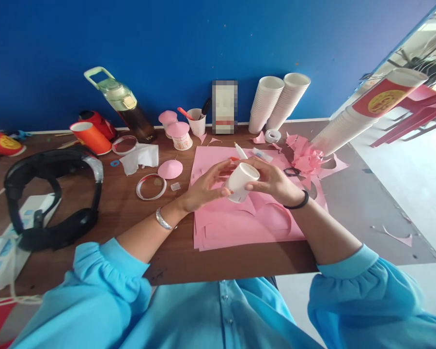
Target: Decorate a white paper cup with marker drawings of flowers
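A small white paper cup (238, 183) is held tilted between my two hands, above the pink paper sheets (218, 228). My left hand (207, 186) grips its left side, with the thumb low on the wall. My right hand (272, 179) holds the cup from the right, its thumb against the near side. A white pen (241, 151) sticks up behind the right fingers; its grip is partly hidden. A small dark mark shows near the cup's lower edge. Left of the hands lie a pink paper cone (170, 169) and a tape roll (151, 187).
Two pink-roofed cups (182, 136) stand near a cup of pens (197, 123). Stacked white cups (265, 104) and a blurred upright phone (225, 106) line the blue wall. A bottle (131, 111) stands at the left, behind a black headset (54, 165). Pink scraps (307, 157) lie at right.
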